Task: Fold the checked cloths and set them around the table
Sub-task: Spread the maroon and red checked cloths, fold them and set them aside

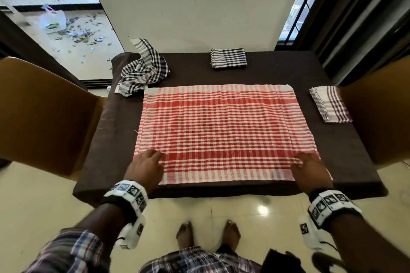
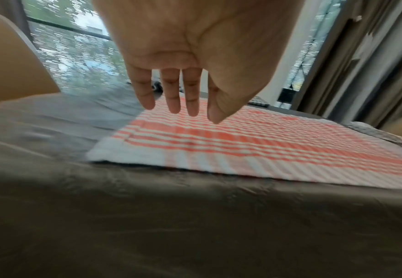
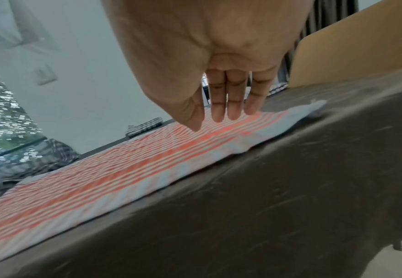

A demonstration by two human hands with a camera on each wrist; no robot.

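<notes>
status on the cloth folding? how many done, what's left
Done: two folded cloths set out, a black-checked one at the far edge and a brown-striped one at the right edge. In hand: the red checked cloth lies spread flat, the left hand and right hand open over its near corners, nothing gripped. Left: finishing that one, plus the crumpled black-checked cloth at the far left.

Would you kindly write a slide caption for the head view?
Both open hands, left hand and right hand, at the near corners of the red checked cloth spread on the brown table.
</notes>
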